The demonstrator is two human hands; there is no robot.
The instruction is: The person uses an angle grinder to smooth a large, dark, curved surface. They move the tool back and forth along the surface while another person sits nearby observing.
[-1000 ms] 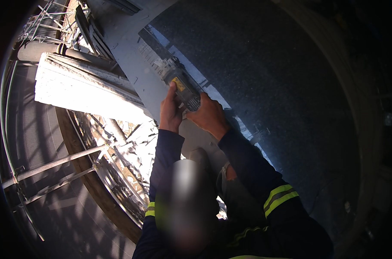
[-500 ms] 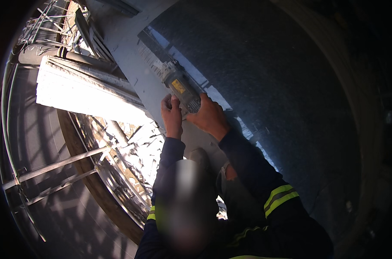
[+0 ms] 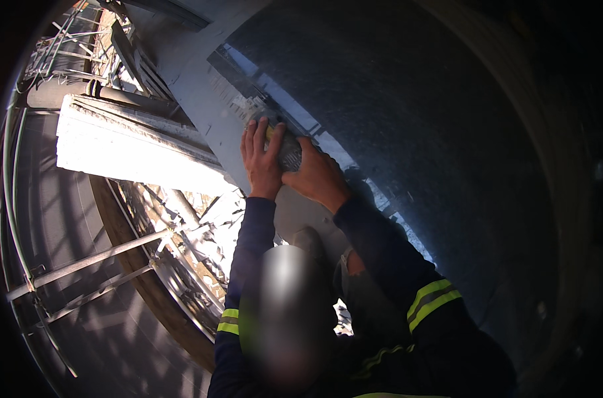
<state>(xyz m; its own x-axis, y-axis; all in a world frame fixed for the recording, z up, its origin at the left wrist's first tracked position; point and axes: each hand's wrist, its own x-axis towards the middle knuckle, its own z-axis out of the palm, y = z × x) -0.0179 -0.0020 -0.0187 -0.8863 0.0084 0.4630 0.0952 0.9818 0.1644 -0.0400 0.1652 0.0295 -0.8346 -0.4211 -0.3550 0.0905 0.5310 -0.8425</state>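
Note:
An angle grinder (image 3: pixel 289 156) with a grey body, vent slots at its rear and a yellow label lies along the pale grey ledge (image 3: pixel 202 93), its dusty metal head (image 3: pixel 252 106) pointing away from me to the upper left. My left hand (image 3: pixel 262 162) lies over the body from the left, fingers bent across its top and covering most of the label. Around the rear end closes my right hand (image 3: pixel 318 176), thumb side toward the vents. Whatever disc sits under the head is hidden.
Right of the ledge is a large dark surface (image 3: pixel 421 99) with a bright reflecting strip at its edge. A sunlit white slab (image 3: pixel 129 146) juts out on the left. Scaffold tubes (image 3: pixel 89 265) and a curved brown edge (image 3: pixel 139 265) stand below it, with bright debris (image 3: pixel 215 225) lower down.
My left hand has gone from beside the grinder, fingers pinched, to lying spread over its top. My right hand stays at the rear end.

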